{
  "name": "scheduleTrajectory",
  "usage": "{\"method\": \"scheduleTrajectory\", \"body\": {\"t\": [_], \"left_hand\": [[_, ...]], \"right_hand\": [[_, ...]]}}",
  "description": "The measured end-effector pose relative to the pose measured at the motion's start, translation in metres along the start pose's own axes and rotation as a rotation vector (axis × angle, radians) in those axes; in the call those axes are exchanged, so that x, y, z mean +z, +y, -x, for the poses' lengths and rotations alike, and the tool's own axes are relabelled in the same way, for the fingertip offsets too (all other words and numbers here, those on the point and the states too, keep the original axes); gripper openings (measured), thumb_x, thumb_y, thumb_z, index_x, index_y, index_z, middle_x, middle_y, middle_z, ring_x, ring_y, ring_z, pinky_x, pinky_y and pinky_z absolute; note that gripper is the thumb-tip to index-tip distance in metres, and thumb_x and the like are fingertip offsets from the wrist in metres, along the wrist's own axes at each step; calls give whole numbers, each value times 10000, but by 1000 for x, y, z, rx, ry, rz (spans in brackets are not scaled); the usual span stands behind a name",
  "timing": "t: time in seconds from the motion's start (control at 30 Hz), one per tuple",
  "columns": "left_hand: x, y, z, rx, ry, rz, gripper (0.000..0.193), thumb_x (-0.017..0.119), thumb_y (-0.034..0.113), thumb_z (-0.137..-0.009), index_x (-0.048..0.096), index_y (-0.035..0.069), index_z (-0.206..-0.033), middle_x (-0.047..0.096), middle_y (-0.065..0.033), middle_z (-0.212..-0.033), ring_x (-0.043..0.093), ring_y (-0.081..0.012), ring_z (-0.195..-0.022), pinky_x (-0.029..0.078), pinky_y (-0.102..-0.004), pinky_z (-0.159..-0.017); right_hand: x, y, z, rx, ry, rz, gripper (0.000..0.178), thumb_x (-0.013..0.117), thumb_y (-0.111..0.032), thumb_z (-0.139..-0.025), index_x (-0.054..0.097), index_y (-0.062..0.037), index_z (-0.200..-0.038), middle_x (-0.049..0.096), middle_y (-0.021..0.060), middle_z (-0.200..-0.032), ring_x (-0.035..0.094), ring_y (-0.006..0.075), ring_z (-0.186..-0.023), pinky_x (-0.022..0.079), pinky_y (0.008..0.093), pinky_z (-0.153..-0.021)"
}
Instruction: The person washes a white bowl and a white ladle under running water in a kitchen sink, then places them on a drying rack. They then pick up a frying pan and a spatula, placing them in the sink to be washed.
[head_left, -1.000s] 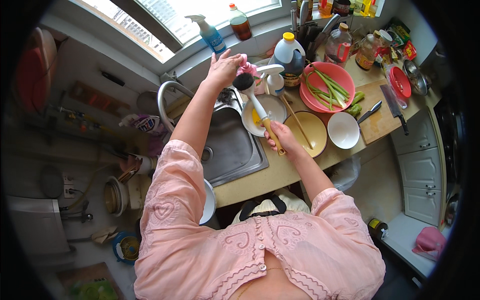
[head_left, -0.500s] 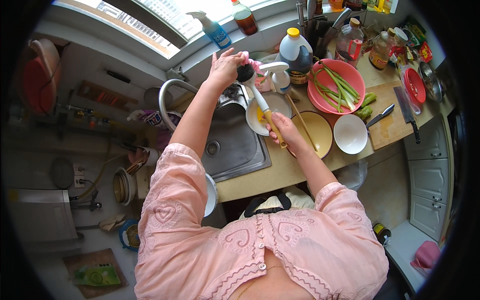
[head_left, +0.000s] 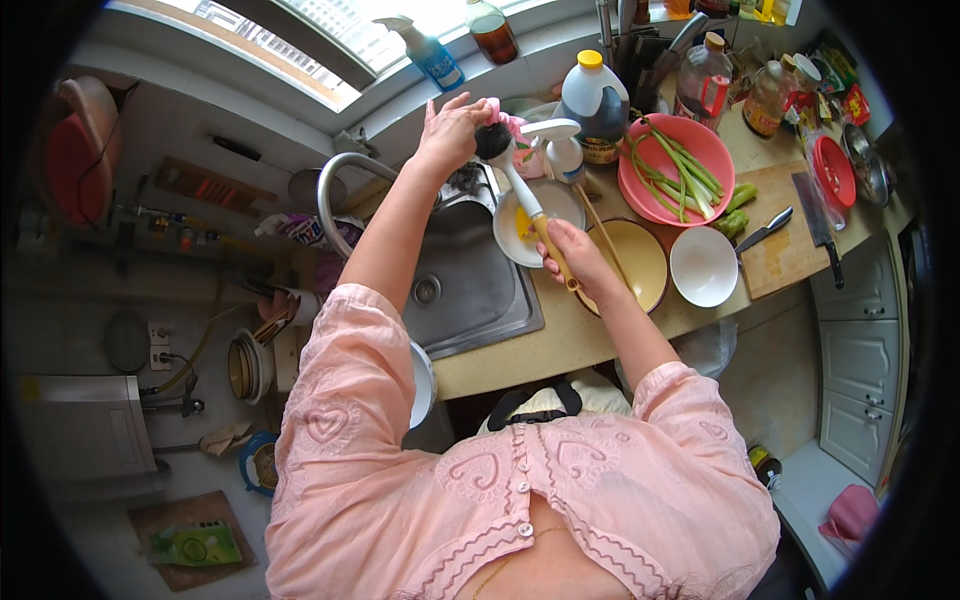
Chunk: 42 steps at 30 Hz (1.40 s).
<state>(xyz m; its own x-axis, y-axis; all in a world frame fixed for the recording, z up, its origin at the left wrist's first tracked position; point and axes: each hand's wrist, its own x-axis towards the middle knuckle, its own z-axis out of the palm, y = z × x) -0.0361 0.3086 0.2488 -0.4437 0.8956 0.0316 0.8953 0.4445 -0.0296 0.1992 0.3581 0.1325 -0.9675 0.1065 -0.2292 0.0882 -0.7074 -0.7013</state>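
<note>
In the head view my right hand [head_left: 578, 254] is closed round the yellow handle of a scrub brush [head_left: 522, 190]. The brush slants up and left, its black bristle head raised over the counter behind the sink. My left hand [head_left: 450, 132] reaches to the pink pump top [head_left: 494, 112] of a pink bottle [head_left: 527, 157], touching it with fingers stretched out. The bristles are just below that pump top. Under the brush handle sits a pale bowl [head_left: 545, 203] with something yellow in it.
A steel sink [head_left: 455, 255] with a curved faucet [head_left: 325, 200] lies below my left arm. To the right are a cream basin [head_left: 645, 262], a white bowl [head_left: 705, 267], a pink basin [head_left: 700, 140] with green stalks, and knives on a cutting board [head_left: 785, 250]. Bottles stand behind.
The view has shifted slightly. My left hand stays at the pump top, and my right hand keeps the brush below it with hardly any movement.
</note>
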Motion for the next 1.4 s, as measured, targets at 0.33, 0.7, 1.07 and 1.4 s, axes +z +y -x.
{"method": "scheduleTrajectory", "body": {"t": [0.33,0.7,1.07,1.4], "left_hand": [[24,14,122,3,810,374,394,460,-96,-723,577,56,-1067,605,-93,-1066,544,-261,-1047,362,-409,-973],[89,-25,391,-778,670,353,325,474,-72,-753,615,49,-1019,619,-93,-1024,556,-280,-977,449,-363,-836],[174,-72,544,-1300,265,464,701,605,284,-763,281,-28,-1301,447,-263,-1215,429,-400,-1124,329,-443,-960],[180,-56,557,-1251,99,1822,438,472,3,-749,425,9,-1185,559,-169,-1044,611,-283,-884,568,-427,-639]], "right_hand": [[12,5,12,-12,-12,104,334,425,-368,-931,496,-71,-1068,487,-21,-724,416,25,-505,352,160,-413],[58,35,41,85,-57,246,347,435,-340,-932,488,-60,-1130,469,-14,-729,399,27,-507,336,158,-405],[159,161,78,427,-332,879,371,443,-247,-928,440,-85,-1261,510,-9,-793,448,53,-544,382,191,-451],[215,228,52,-65,-374,2187,563,405,0,-815,312,-155,-1348,522,210,-907,590,342,-699,473,448,-605]]}}
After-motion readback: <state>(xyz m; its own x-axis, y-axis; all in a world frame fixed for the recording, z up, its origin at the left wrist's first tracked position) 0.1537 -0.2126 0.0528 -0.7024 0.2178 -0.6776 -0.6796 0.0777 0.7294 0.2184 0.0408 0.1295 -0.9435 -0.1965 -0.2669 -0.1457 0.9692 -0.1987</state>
